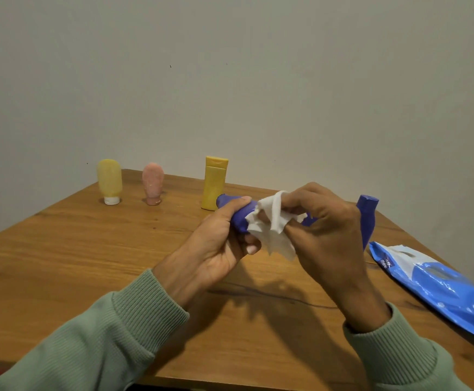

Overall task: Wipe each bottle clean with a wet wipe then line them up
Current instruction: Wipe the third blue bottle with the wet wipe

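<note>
Sage-green knit sleeves, finely ribbed, thicker ribbed cuffs, bare left grip, bare right grip

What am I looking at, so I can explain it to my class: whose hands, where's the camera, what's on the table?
No machine: one camera worn on a person's head looks down at their bare hands. The left hand grips a blue bottle held sideways; the right hand holds a white wet wipe against it. On the wooden table stand a yellow tube, a pink tube, a yellow bottle and a second blue bottle; a blue wipes pack lies at the right.
</note>
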Motion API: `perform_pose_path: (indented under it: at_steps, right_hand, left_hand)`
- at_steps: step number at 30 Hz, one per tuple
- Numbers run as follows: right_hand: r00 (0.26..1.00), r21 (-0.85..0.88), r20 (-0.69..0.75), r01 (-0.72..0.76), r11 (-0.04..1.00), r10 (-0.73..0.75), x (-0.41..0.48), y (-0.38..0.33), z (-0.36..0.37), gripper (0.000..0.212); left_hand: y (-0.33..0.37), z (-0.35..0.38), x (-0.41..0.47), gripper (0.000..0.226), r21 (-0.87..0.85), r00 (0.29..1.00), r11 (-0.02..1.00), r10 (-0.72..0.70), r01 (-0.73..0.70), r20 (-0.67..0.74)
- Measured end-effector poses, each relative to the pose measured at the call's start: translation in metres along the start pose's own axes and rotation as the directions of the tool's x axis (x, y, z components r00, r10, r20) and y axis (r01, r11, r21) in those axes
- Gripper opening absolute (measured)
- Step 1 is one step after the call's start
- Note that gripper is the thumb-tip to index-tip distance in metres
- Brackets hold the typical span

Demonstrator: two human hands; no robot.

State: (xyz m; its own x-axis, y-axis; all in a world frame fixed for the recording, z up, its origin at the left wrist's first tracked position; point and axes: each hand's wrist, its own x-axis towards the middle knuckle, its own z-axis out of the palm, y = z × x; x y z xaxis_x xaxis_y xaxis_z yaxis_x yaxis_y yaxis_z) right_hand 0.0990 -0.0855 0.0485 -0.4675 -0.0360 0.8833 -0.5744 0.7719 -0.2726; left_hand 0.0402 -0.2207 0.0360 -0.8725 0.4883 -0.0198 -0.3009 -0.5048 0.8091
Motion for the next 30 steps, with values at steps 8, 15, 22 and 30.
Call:
perform_pose_path:
  at_steps: [8, 15, 22, 30]
  right_hand:
    - [0.999, 0.002, 0.017, 0.042, 0.999, -0.042, -0.004, -0.006, 0.003, 0.021]
    - [0.99, -0.077, 0.086, 0.122, 0.989, -0.116, -0.011, -0.014, 0.015, 0.018]
    - [0.994, -0.078, 0.07, 0.087, 0.993, -0.082, 0.002, -0.002, -0.004, 0.026]
    - [0.992, -0.087, 0.081, 0.101, 0.991, -0.094, 0.002, -0.003, -0.003, 0.025]
  left_hand:
    - [-0.002, -0.001, 0.0, 0.02, 0.005, 1.0, 1.0, -0.006, 0.006, -0.005]
    - [-0.003, -0.001, 0.0, 0.021, -0.071, 1.0, 0.997, -0.025, 0.025, 0.001]
    - [0.0, -0.002, 0.002, 0.021, 0.008, 0.999, 0.999, -0.052, 0.052, 0.002]
    - [0.0, -0.002, 0.001, 0.032, 0.034, 0.999, 0.998, -0.045, 0.046, -0.004]
